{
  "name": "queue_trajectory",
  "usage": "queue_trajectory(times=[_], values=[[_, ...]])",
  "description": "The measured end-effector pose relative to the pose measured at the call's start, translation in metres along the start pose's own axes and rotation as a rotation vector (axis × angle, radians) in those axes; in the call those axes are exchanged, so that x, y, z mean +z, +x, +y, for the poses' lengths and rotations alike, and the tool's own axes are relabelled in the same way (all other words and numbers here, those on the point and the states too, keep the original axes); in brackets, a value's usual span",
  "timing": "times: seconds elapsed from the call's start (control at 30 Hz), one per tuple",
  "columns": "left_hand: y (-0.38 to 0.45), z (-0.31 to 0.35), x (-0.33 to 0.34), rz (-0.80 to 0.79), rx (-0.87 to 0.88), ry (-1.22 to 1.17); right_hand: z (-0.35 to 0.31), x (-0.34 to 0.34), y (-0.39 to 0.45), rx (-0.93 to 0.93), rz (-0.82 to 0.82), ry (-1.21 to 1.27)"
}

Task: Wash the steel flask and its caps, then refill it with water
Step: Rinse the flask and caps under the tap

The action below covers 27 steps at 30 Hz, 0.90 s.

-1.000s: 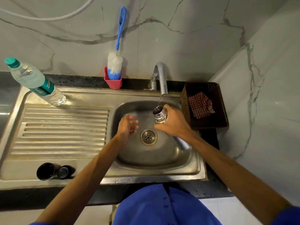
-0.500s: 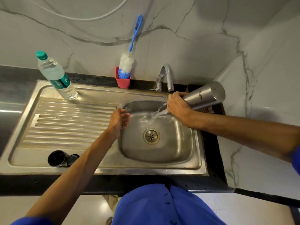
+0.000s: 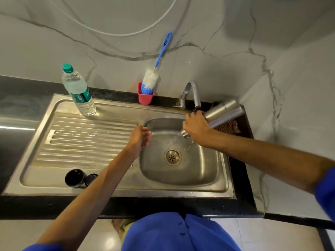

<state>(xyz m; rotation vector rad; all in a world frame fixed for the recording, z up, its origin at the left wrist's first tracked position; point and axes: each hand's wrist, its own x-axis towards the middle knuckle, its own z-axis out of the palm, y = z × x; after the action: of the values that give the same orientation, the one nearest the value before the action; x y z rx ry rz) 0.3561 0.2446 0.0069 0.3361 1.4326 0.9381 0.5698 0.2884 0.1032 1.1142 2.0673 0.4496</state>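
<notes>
Both arms reach fwd. Right hand (image 3: pixel 196 127) grips the flask (image 3: pixel 223 114), tilted mouth-down. Left hand (image 3: pixel 139 138) hovers open, fingers relaxed, holding nothing, apart from the right.

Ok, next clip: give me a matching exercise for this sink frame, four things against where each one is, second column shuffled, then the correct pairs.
Things:
1. steel flask
2. bottle brush
3. plastic water bottle
4. black caps

Places:
A. standing at the back of the drainboard
B. lying at the drainboard's front edge
C. tilted mouth-down over the basin, gripped by the right hand
D. standing in the red holder by the wall

Pairs: 1-C, 2-D, 3-A, 4-B
</notes>
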Motion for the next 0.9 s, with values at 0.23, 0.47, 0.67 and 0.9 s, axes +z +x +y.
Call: queue_trajectory(times=[0.23, 0.47, 0.67, 0.9], values=[[0.001, 0.007, 0.007, 0.003, -0.028, 0.036, -0.036, 0.053, 0.031, 0.486, -0.054, 1.425], [0.005, 0.008, 0.017, 0.03, -0.055, 0.078, -0.05, 0.083, 0.059, 0.885, -0.039, 1.826], [0.014, 0.0, 0.023, 0.07, -0.096, 0.095, -0.045, 0.076, 0.06, 0.893, 0.294, 1.923], [0.014, -0.004, 0.035, 0.063, -0.134, 0.07, -0.027, 0.081, 0.067, 0.939, 0.358, 1.876]])
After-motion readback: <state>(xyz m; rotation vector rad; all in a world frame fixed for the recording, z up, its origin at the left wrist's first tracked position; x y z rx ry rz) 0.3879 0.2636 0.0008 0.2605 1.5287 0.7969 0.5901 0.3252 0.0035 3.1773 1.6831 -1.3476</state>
